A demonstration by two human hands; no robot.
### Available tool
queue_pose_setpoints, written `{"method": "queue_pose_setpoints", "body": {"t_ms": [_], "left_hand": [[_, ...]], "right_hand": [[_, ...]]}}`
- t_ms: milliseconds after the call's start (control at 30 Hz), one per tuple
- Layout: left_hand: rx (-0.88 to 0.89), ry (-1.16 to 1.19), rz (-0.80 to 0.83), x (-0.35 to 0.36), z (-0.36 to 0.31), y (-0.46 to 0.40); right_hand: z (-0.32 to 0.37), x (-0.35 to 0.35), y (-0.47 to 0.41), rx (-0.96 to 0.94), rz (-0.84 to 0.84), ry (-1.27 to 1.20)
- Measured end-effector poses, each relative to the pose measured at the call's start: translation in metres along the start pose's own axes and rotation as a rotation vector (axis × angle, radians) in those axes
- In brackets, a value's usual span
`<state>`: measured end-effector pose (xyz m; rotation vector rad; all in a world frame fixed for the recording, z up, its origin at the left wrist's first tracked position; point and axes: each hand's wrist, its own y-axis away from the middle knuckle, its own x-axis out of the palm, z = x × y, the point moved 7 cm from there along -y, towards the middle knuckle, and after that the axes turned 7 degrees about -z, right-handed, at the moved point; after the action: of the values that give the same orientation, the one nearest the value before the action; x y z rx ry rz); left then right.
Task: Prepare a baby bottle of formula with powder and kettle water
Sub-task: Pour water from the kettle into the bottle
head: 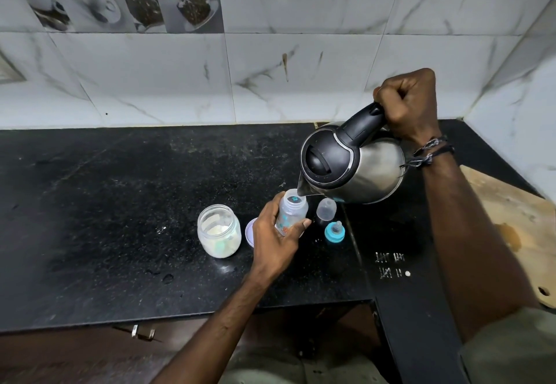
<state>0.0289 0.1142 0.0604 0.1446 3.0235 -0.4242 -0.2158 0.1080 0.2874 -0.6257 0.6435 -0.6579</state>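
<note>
Bottle [291,214] first: its clear, patterned body stands open-mouthed on the black counter [105,203], and every other place here is told from it. Fingers and thumb of the left hand [275,240] are curled round its lower body, the thumb tip lying across the near right side, the fingers wrapped behind on the left. From that grasp the left forearm runs down and toward the near edge of the counter.

Just above the bottle's mouth hangs the spout of the steel kettle [355,164], tipped forward and down so the black lid faces the camera. A thin clear stream runs from the spout toward the bottle's mouth. Up and to the right of the bottle, the right hand [407,103] is clenched round the kettle's black handle, knuckles upward; thread bracelets [430,149] circle its wrist.

Just right of the bottle stands a clear dome cap [326,209], upright on the counter. Nearer than that, still right of the bottle, lies the teal ring with its teat [334,231]. Left of the bottle sits an open glass jar [219,231] holding pale powder, and between jar and bottle a lilac lid [249,231] lies partly hidden by the left hand. Far right of the bottle, a wooden board [517,227] rests on the counter.
</note>
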Motion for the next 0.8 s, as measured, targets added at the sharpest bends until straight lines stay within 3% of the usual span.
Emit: {"method": "queue_pose_setpoints", "body": {"t_ms": [800], "left_hand": [[-0.034,-0.032,0.007,-0.001,0.005,0.007]], "right_hand": [[0.011,0.010,0.001,-0.113,0.075,0.188]]}}
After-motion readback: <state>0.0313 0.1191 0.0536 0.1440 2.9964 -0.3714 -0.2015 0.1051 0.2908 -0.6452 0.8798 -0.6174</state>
